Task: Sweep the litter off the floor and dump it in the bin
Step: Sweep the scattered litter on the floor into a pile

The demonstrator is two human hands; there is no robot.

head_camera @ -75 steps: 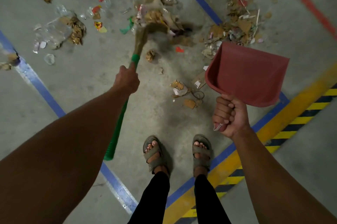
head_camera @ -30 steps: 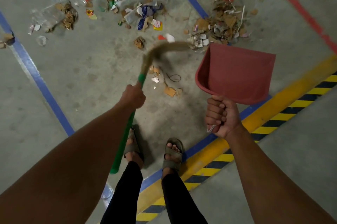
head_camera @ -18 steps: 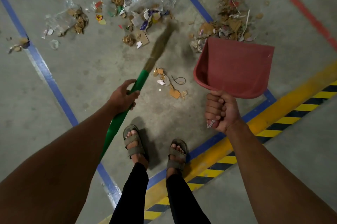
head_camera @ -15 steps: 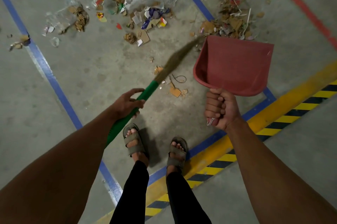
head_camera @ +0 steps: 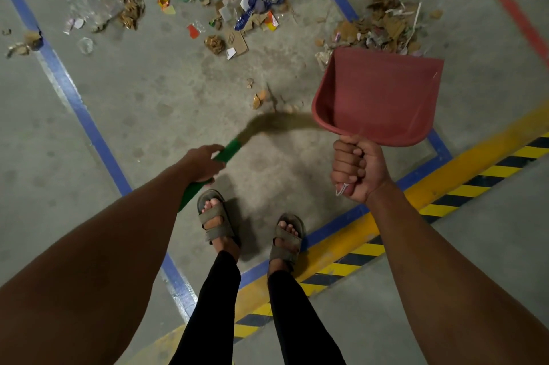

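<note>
- The left hand (head_camera: 203, 164) grips the green-handled broom (head_camera: 228, 150); the right hand (head_camera: 358, 170) grips the red dustpan (head_camera: 377, 97), raised off the floor.
- Litter (head_camera: 237, 8) lies scattered beyond the dustpan; no bin shows.
- Risk: with the dustpan raised, the blurred bristles could flick scraps (head_camera: 258, 97) underneath it.
</note>
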